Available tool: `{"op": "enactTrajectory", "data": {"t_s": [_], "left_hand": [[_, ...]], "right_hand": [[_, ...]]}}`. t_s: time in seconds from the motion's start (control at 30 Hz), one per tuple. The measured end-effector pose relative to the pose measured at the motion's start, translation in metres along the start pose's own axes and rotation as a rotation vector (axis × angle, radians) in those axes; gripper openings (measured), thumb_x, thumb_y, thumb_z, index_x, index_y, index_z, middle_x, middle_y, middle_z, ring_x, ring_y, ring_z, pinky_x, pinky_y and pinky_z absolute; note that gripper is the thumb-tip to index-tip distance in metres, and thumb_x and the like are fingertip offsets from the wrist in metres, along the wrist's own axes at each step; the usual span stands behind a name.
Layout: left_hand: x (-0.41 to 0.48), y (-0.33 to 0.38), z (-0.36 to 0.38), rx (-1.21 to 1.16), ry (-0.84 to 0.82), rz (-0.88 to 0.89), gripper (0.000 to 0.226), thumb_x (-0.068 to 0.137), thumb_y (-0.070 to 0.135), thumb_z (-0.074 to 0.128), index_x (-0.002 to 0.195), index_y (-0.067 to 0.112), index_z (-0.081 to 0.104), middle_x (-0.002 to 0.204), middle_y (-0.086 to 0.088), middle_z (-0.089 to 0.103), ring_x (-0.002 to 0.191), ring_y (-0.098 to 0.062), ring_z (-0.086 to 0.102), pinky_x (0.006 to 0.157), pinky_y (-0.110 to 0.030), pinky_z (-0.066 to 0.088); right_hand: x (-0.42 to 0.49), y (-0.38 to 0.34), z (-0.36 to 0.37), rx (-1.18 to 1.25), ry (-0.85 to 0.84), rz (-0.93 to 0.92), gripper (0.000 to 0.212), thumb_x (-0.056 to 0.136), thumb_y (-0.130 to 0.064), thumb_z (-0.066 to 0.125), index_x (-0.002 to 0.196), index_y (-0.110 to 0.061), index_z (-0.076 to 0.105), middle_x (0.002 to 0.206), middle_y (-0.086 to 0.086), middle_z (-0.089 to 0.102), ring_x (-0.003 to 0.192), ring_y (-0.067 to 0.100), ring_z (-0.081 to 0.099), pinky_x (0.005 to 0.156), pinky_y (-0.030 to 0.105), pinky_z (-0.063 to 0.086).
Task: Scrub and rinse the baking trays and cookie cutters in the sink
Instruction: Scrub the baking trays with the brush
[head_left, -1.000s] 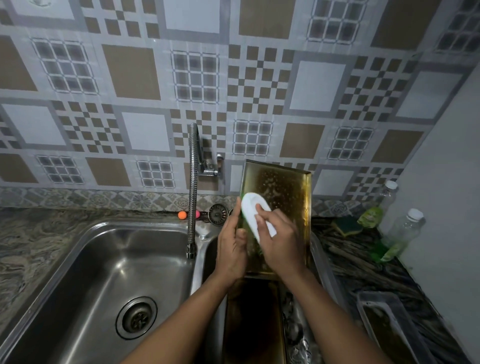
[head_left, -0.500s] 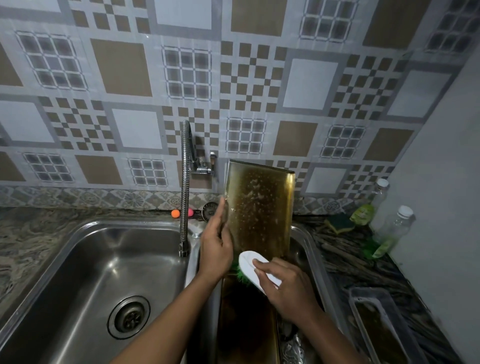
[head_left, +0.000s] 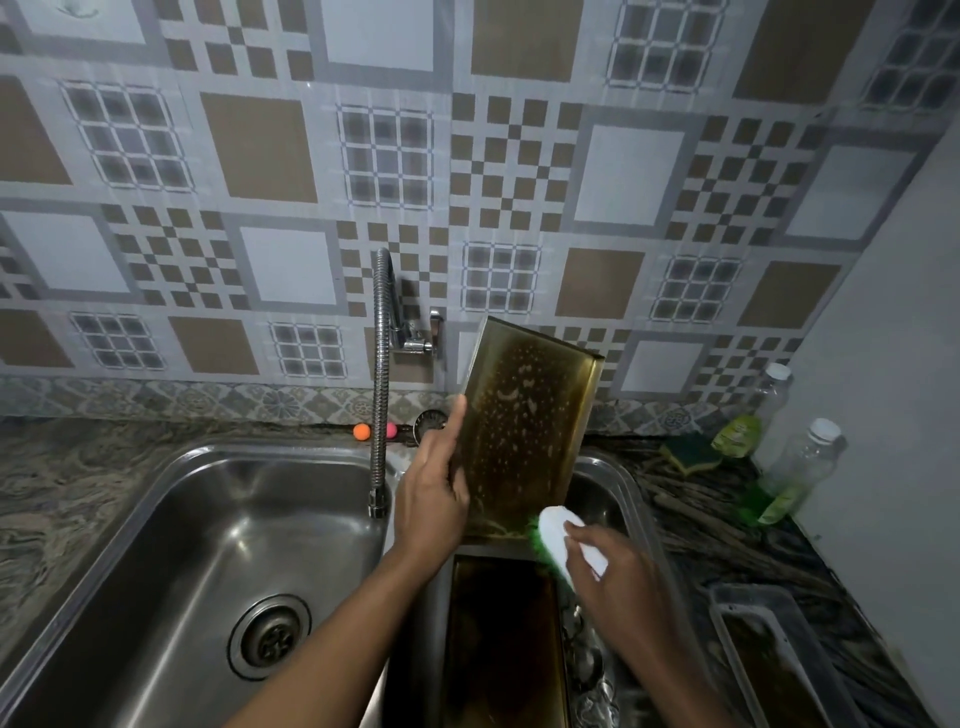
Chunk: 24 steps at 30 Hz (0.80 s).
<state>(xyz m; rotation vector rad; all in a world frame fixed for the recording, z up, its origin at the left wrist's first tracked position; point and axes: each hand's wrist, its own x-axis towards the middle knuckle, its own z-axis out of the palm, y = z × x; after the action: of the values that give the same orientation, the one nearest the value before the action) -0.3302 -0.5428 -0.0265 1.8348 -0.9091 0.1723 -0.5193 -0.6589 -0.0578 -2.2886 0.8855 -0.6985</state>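
A brownish, soapy baking tray (head_left: 524, 421) stands upright and tilted over the right sink basin (head_left: 618, 483). My left hand (head_left: 434, 493) grips its left edge. My right hand (head_left: 608, 566) is shut on a white scrub brush (head_left: 558, 535) with green bristles, at the tray's lower right corner. A second dark tray (head_left: 498, 639) lies flat in the right basin below. Shiny metal cookie cutters (head_left: 587, 670) lie beside it, partly hidden by my right arm.
The left basin (head_left: 171, 561) has a drain (head_left: 270, 631); a flexible tap (head_left: 382, 384) hangs over the divider. On the right counter stand a green sponge (head_left: 691, 452), two plastic bottles (head_left: 795, 478) and another tray (head_left: 769, 649).
The brush has moved from the tray's middle down to its lower edge. My left hand has slid up the tray's left side, and the tray now leans to the right.
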Motion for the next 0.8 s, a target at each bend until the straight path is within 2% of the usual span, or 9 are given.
{"op": "enactTrajectory", "data": {"t_s": [0.07,0.17,0.3,0.37,0.43,0.5,0.6,0.73,0.8], "left_hand": [[-0.004,-0.003,-0.001,0.023,0.002,-0.029,0.094,0.087,-0.008,0.05,0.149,0.052,0.014,0.112,0.004,0.052,0.086,-0.016,0.055,0.076,-0.046,0.054],[-0.011,-0.013,0.0,0.013,0.006,-0.066,0.089,0.088,-0.008,0.048,0.152,0.046,0.016,0.123,0.006,0.052,0.099,-0.007,0.052,0.084,-0.032,0.05],[-0.017,-0.017,0.0,-0.108,0.029,-0.093,0.072,0.096,-0.003,0.044,0.153,0.034,0.023,0.133,0.035,0.038,0.118,0.018,0.039,0.1,-0.007,0.033],[-0.02,-0.015,0.0,-0.154,0.046,-0.096,0.064,0.098,-0.001,0.043,0.153,0.027,0.026,0.142,0.036,0.031,0.13,0.018,0.031,0.108,-0.005,0.026],[-0.022,-0.014,0.001,-0.188,0.051,-0.096,0.06,0.1,0.001,0.042,0.153,0.025,0.028,0.147,0.029,0.03,0.137,0.012,0.028,0.112,-0.009,0.024],[-0.022,-0.017,0.003,-0.222,0.034,-0.116,0.06,0.1,0.0,0.041,0.152,0.028,0.028,0.15,0.025,0.03,0.141,0.004,0.03,0.115,-0.016,0.027],[-0.023,-0.025,0.009,-0.208,-0.007,-0.165,0.065,0.1,-0.001,0.039,0.152,0.035,0.023,0.154,0.015,0.033,0.14,-0.012,0.038,0.116,-0.032,0.031],[-0.02,-0.028,0.017,0.007,-0.06,-0.207,0.066,0.101,0.019,0.044,0.153,0.042,0.011,0.14,-0.005,0.04,0.119,-0.016,0.046,0.104,-0.045,0.044],[-0.018,-0.02,0.019,0.124,-0.04,-0.188,0.068,0.098,0.031,0.05,0.151,0.048,0.012,0.142,-0.004,0.032,0.127,-0.022,0.039,0.106,-0.05,0.039]], "right_hand": [[0.002,0.003,-0.006,0.068,0.086,0.08,0.022,0.091,-0.032,0.061,0.112,-0.032,0.069,0.112,-0.019,0.066,0.099,0.004,0.061,0.077,0.023,0.048],[0.016,0.006,-0.011,0.185,0.14,0.116,0.02,0.095,-0.027,0.057,0.113,-0.03,0.065,0.115,-0.014,0.065,0.104,0.007,0.06,0.081,0.027,0.049],[0.044,0.008,-0.015,0.384,0.006,0.255,0.019,0.098,-0.02,0.053,0.096,-0.033,0.066,0.106,0.001,0.066,0.072,0.016,0.063,0.052,0.022,0.05],[0.052,0.008,-0.016,0.419,-0.083,0.306,0.018,0.098,-0.025,0.054,0.099,-0.031,0.07,0.103,0.0,0.069,0.072,0.015,0.067,0.063,0.031,0.056],[0.055,0.008,-0.017,0.403,-0.192,0.284,0.023,0.099,-0.032,0.051,0.108,-0.028,0.072,0.103,-0.006,0.07,0.087,0.006,0.067,0.081,0.031,0.054],[0.054,0.003,-0.019,0.432,-0.281,0.234,0.027,0.099,-0.033,0.05,0.109,-0.022,0.072,0.107,-0.007,0.069,0.098,0.003,0.063,0.081,0.023,0.047],[0.05,0.001,-0.025,0.437,-0.34,0.196,0.021,0.098,-0.031,0.053,0.104,-0.022,0.071,0.107,-0.005,0.068,0.098,0.004,0.063,0.08,0.018,0.045],[0.047,0.005,-0.024,0.362,-0.317,0.144,0.009,0.096,-0.031,0.055,0.098,-0.034,0.064,0.108,-0.01,0.064,0.101,-0.003,0.059,0.089,0.021,0.045],[0.047,0.007,-0.018,0.287,-0.248,0.114,0.008,0.095,-0.028,0.058,0.099,-0.027,0.064,0.107,-0.008,0.062,0.1,-0.001,0.057,0.089,0.024,0.046]]}}
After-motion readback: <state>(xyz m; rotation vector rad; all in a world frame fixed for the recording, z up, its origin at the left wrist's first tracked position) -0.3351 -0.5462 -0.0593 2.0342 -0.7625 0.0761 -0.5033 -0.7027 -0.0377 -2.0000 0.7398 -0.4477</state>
